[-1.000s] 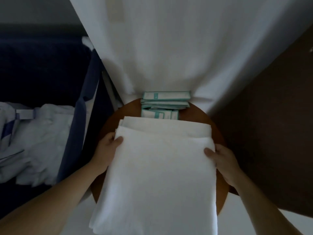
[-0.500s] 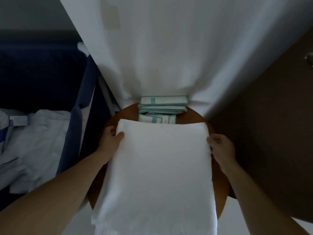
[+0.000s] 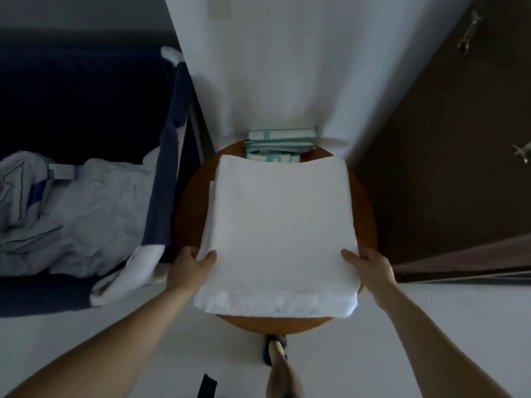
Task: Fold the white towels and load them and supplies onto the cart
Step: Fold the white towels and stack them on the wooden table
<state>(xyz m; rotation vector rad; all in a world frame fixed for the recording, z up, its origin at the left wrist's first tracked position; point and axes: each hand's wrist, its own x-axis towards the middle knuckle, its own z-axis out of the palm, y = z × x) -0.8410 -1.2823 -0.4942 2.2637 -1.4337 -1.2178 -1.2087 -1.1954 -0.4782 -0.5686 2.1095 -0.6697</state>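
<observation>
Towel (image 3: 281, 225): white, folded into a thick rectangle, lying flat on round wooden table (image 3: 365, 214). Layered near edge sits just inside the table's near rim; far edge reaches the stack of teal-and-white packets (image 3: 281, 135) at the back of the table and hides the front of the lowest one.

Left hand (image 3: 191, 268): I grip the towel's near left corner, thumb on top, fingers tucked underneath, out of sight.

Right hand (image 3: 370, 270): same hold on the near right corner, thumb lying on the top layer, fingers curled under the edge.

Both my forearms are bare, reaching in from the bottom corners of the view.

Surroundings: navy fabric bin (image 3: 169, 173) just beside the table on my left, crumpled pale linen (image 3: 86, 208) heaped in it. Dark brown door (image 3: 445, 153) to my right. White upright surface (image 3: 287, 67) behind the packets; wall or drape, cannot tell. My sandalled foot (image 3: 275, 347) shows below the table's near rim.
</observation>
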